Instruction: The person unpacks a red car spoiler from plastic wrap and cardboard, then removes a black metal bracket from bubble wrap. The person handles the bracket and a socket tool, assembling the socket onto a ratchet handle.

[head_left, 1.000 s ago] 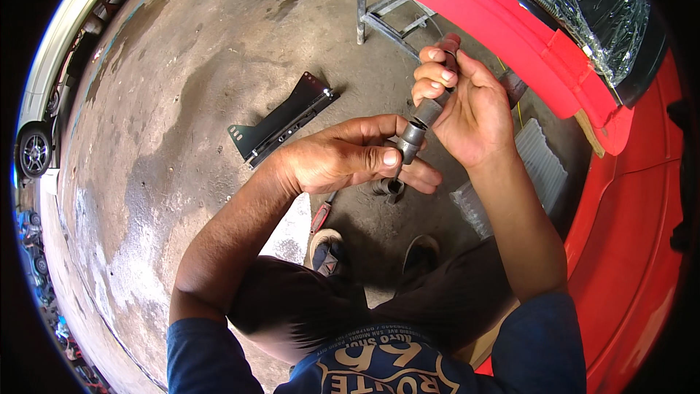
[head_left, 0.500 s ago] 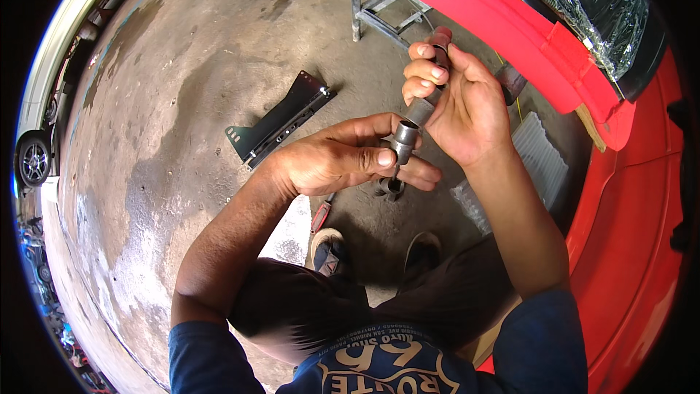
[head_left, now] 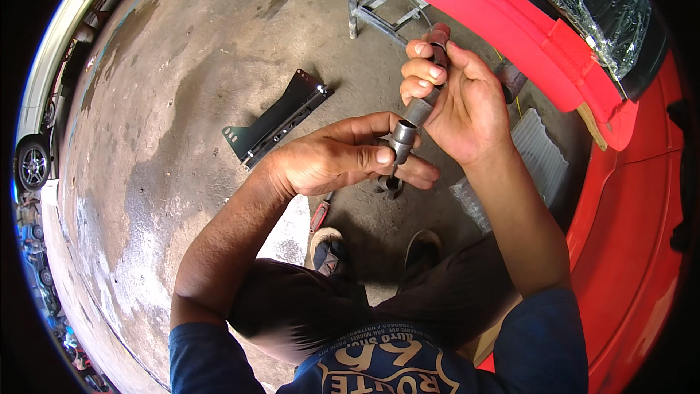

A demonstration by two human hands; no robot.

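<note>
My left hand (head_left: 339, 159) is closed around a short, shiny metal sleeve (head_left: 402, 137), its hollow end facing up. Above it, my right hand (head_left: 467, 113) has its fingers wrapped round a slim cylindrical tool (head_left: 418, 111) with a grey metal lower end and a dull red top. The tool's lower end meets or nearly meets the sleeve's mouth; I cannot tell whether it goes inside. Just below my left fingers shows a dark metal ring-shaped part (head_left: 390, 187). Whether it joins the sleeve or lies on the floor is unclear.
A black metal bracket (head_left: 281, 118) lies on the stained concrete floor, and a red-handled screwdriver (head_left: 319, 217) is near my left shoe. A red car body panel (head_left: 627, 219) curves along the right. Beyond stands a grey metal stand (head_left: 386, 16). Clear plastic wrapping (head_left: 536, 157) lies beside my right forearm.
</note>
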